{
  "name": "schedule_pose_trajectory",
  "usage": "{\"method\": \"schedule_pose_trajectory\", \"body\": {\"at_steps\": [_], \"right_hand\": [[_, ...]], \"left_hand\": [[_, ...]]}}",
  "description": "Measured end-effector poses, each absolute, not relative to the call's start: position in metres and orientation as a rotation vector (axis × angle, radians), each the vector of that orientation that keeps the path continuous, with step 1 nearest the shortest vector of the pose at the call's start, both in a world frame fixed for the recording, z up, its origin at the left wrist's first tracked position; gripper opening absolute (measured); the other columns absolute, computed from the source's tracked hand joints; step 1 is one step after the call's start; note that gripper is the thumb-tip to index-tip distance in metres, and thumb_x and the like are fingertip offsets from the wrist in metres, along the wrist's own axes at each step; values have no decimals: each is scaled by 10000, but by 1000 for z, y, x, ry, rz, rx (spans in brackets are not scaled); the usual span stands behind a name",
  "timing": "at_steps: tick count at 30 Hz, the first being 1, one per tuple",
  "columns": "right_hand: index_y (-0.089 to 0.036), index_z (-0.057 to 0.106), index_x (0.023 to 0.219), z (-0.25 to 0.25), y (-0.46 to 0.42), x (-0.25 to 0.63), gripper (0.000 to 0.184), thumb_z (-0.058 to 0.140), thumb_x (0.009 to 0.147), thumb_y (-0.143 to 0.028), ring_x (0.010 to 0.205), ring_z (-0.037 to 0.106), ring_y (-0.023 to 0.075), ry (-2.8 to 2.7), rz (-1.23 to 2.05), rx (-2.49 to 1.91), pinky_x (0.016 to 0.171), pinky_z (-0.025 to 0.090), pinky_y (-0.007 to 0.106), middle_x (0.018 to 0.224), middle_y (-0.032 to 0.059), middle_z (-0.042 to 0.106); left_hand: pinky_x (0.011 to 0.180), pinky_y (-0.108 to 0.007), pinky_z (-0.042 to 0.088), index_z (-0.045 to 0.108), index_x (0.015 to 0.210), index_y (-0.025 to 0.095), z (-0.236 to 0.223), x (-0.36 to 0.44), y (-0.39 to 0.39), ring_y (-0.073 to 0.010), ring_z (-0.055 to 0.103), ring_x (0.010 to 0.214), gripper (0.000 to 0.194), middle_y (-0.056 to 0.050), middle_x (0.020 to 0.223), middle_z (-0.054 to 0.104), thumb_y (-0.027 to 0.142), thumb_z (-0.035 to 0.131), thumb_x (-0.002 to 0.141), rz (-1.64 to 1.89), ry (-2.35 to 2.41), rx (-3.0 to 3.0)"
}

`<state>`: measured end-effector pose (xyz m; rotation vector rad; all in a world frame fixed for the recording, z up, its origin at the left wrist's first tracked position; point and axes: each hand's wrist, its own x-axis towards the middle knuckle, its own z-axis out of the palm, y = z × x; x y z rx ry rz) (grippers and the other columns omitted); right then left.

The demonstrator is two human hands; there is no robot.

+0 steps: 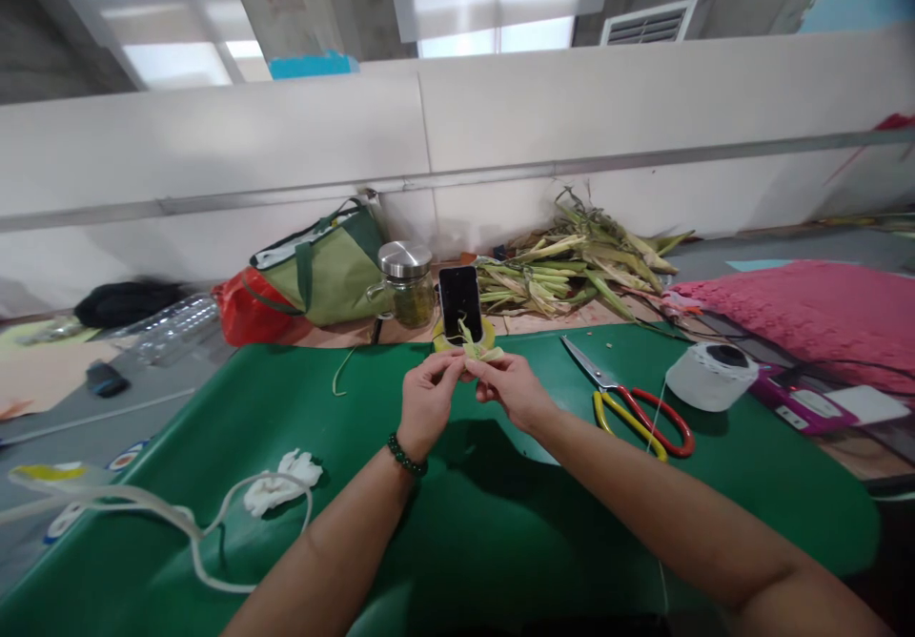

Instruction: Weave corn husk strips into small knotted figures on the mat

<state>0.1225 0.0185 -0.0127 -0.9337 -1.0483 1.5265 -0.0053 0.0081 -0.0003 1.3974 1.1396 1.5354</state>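
Close together over the green mat [543,542], both hands pinch one small bundle of pale green corn husk [480,351]. My left hand [431,394], with a dark bead bracelet [407,456] at its wrist, grips the near left part. On the right side of the husk, my right hand [513,387] has its fingers closed. Thin husk ends stick up in front of a phone [460,303], which leans on a yellow roll [489,333]. Scissors [620,399] with one red and one yellow handle lie to the right of my right hand.
At the back lie a heap of husks [572,260], a glass mug [413,298] and a green bag [329,270]. A white thread spool [711,377] stands on the right. White cord [193,532] and crumpled tissue [284,484] lie left. Pink fabric [807,308] covers the far right.
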Motion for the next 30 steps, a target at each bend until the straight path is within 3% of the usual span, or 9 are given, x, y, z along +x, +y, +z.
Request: {"method": "schedule_pose_trajectory", "body": {"at_steps": [7,10,13,18,25,30], "right_hand": [[-160,656,732,-13,17,121,398,847,499,-420,493,487,58,-1012,1563,-885,457,442,195,637,-31,585],[-137,639,653,-14,18,121,403,834,503,-456,461,460,52,-1046,1536,-917,435,412,198,599,-23,572],[-150,650,702,-14,18,121,393,835,506,-436,504,522,74,-1047,1532,-922,481,437,215,648,-11,611],[-175,609,798,-11,16,120,421,840,512,-381,608,610,111,-978,1573,-901,521,453,212,699,-19,633],[-164,603,777,-7,20,129,379,823,523,-340,504,536,76,-1088,1603,-936,482,424,208,606,-48,580],[-161,609,851,-2,21,137,338,750,555,-245,457,473,70,-1250,1645,-963,455,404,215,539,-70,547]], "left_hand": [[585,-231,385,704,595,194,3,-5,2,-145,527,612,120,-10,609,611,155,682,707,1545,1236,1534],[599,-233,389,675,585,181,3,-5,2,-137,522,593,134,-3,600,619,157,670,717,1530,1230,1498],[591,-235,418,698,704,186,0,-5,4,-142,551,591,31,3,635,652,175,670,712,1492,1200,1401],[592,-248,450,731,870,198,-3,-6,7,-150,572,583,183,-5,663,684,162,665,704,1424,1172,1444],[711,-280,458,755,904,239,-3,-10,5,-206,617,796,240,-51,865,723,137,664,706,1346,1199,1670],[679,-269,435,759,916,232,0,-12,5,-181,574,700,267,-43,755,679,128,596,732,1362,1194,1732]]}}
